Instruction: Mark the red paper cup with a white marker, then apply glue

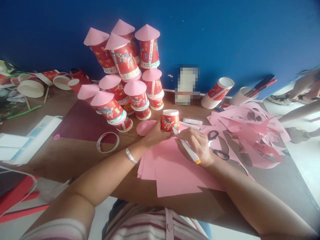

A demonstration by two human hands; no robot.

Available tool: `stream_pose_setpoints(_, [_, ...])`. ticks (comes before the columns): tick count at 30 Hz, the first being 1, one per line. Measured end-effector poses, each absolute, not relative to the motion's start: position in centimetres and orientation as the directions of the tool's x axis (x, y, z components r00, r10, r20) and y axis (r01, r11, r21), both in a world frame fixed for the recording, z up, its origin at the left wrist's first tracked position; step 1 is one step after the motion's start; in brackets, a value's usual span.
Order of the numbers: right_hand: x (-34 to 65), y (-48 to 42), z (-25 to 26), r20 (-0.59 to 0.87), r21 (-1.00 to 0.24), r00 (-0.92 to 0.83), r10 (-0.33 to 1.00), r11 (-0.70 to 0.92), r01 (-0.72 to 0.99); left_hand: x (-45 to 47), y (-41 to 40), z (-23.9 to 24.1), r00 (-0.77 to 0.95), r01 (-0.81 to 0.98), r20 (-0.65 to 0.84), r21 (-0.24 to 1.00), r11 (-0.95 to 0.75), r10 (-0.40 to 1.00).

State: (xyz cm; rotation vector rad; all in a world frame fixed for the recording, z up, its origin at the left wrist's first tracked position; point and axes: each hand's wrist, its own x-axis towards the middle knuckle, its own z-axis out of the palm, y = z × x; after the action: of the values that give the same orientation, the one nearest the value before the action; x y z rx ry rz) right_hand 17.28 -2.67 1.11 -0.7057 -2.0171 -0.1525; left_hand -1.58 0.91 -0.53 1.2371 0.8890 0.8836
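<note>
My left hand (153, 133) is wrapped round a small red printed paper cup (170, 121), held upside down on a stack of pink paper sheets (172, 170). My right hand (197, 145) grips a white marker (186, 146) with an orange end, its tip touching the base of the cup. A pink paper disc (144, 127) lies just left of the cup. Black-handled scissors (217, 144) rest beside my right hand.
A pile of red cups topped with pink cones (125, 76) stands behind. A tape ring (108, 142) lies left. Pink paper scraps (252, 133), more cups (218, 92) and other markers (192, 121) sit right. Another person's hand (306, 85) is at the far right.
</note>
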Motion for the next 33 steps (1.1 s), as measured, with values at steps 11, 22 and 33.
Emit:
stream_pose_setpoints(11, [17.34, -2.71, 0.95, 0.821, -0.185, -0.379, 0.427, 0.827, 0.531, -1.65, 1.02, -0.81, 0.386, -0.069, -0.078, 0.991, 0.114, 0.919])
stream_pose_setpoints(22, [17.3, -2.66, 1.03, 0.825, -0.17, -0.387, 0.413, 0.833, 0.526, -1.78, 1.03, -1.08, 0.368, -0.075, -0.066, 0.992, 0.101, 0.928])
stream_pose_setpoints(33, [17.22, -2.57, 1.01, 0.829, -0.141, -0.393, 0.397, 0.829, 0.541, -1.6, 1.08, -0.73, 0.389, -0.073, -0.081, 0.99, 0.118, 0.918])
